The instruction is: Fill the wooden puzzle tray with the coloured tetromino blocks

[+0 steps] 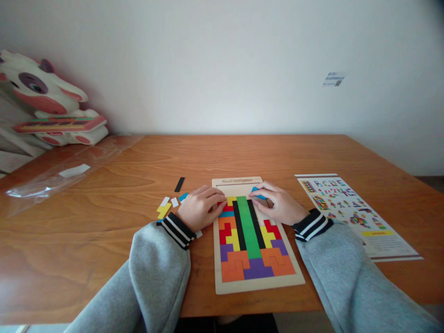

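A wooden puzzle board (218, 273) lies on the table, filled with coloured pieces over most of its area. A long green strip (248, 226) runs up its middle between black strips. Its top part shows bare wood. My left hand (199, 206) rests at the board's upper left edge, its fingertips on a red piece (228, 208); what it grips, if anything, is hidden. Between the thumb and fingers of my right hand (279, 203) is a blue piece (258, 192), held over the upper right of the board.
Loose white, yellow and blue pieces (164, 211) lie left of the board, with a black piece (179, 184) behind them. A printed pattern sheet (357, 212) is at the right. Clear plastic wrap (45, 185) and a cow-shaped toy keyboard (65, 125) sit at the left.
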A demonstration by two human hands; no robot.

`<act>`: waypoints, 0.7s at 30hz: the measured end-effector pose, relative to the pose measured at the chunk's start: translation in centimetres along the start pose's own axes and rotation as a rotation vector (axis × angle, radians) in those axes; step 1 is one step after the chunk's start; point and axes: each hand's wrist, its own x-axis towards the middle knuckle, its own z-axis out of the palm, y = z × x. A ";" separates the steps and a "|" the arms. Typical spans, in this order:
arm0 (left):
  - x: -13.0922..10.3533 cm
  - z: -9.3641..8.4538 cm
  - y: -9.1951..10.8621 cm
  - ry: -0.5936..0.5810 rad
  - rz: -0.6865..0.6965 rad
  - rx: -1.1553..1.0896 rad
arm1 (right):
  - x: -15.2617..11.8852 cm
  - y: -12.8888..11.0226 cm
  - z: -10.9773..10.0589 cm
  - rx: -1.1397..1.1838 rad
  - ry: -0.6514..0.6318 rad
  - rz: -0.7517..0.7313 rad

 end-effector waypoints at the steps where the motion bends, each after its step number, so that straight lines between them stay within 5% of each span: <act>1: 0.0 0.1 0.0 -0.008 0.004 -0.005 | 0.0 0.0 0.0 -0.008 -0.010 -0.005; 13: 0.0 0.0 0.0 -0.029 -0.004 -0.013 | -0.2 0.2 0.0 0.009 -0.010 -0.032; 21: -0.5 -2.3 -1.7 0.145 -0.094 0.068 | 0.1 -0.1 -0.2 0.071 0.072 0.059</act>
